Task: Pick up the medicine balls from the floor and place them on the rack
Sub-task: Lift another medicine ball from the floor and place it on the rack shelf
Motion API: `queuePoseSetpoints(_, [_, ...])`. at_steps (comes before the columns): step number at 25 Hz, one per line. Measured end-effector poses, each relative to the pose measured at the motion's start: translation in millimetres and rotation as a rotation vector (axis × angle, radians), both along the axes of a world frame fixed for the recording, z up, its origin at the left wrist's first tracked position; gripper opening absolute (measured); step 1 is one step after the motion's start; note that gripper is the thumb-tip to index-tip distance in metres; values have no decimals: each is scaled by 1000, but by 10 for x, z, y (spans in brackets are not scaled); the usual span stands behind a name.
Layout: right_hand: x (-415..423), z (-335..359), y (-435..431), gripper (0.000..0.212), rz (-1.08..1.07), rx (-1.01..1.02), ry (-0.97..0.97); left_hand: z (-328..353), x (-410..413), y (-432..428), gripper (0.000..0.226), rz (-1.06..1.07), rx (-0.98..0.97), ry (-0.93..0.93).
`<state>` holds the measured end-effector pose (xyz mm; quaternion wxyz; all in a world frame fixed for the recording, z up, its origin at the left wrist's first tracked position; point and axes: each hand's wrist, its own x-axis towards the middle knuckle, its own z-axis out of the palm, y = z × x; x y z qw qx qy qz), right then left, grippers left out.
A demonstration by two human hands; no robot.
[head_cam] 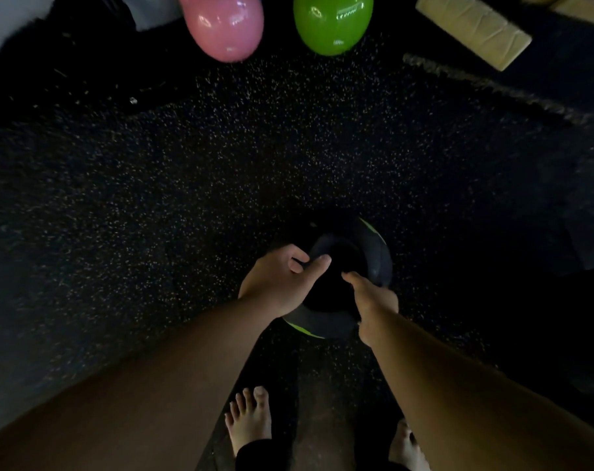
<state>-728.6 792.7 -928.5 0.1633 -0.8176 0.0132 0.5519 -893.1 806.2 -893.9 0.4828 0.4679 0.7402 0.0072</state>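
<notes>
- Here, in the head view, both bare hands are on a dark round medicine ball with lime-green stripes [353, 266], which sits low over the black speckled rubber floor [220, 171] just ahead of two bare feet [249, 416]; whether it rests on the floor or is already lifted clear, I cannot tell.
- The left hand [278, 283] cups the ball's left side, fingers [297, 258] curled closed onto its upper surface with the thumb lying across the top.
- The right hand [373, 302] wraps the near right side, closed on the ball, though most of its fingers are hidden under the curve.
- To lift well, I judge the palms should sit opposite each other and low on the ball, the load drawn close to the body before standing, since a smooth, heavy sphere could roll out of a top-only hold.
- A glossy pink inflated ball [224, 25] and a glossy green inflated ball [333, 22] lie near the far edge of the floor, both cut off by the frame.
- Pale tan padded blocks [475, 32] lie at the far right corner.
- No rack is in view; the dim light swallows the ball's underside and the floor's right side.
</notes>
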Motion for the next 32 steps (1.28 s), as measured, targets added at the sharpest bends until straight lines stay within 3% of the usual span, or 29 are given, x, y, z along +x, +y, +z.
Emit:
queuePoseSetpoints(5, [-85,-44,2,24,45,68,-37,54,7,-80,67,0,33,-8])
queuePoseSetpoints(9, [-195,219,222,30,169,134,-99,213,-85,-112,65,49,102,-3])
queuePoseSetpoints(13, [-22,896,257,22,452,232,-173,573,-202,-160,84,252,53,-98])
queuePoseSetpoints(16, [41,1704,338,23,626,357,-228,1062,-183,-121,98,443,18,-243])
queuePoseSetpoints(20, [-114,2895,642,20,821,522,-252,1974,-80,210,109,593,157,-328])
queuePoseSetpoints(25, [-333,4814,1071,16,885,724,-289,3497,-418,698,125,851,297,-570])
queuePoseSetpoints(30, [-547,6799,1437,18,869,923,-443,5316,-613,1244,114,836,448,-739])
queuePoseSetpoints(32, [-565,7612,1496,19,809,1012,-519,6281,-604,1372,96,752,609,-769])
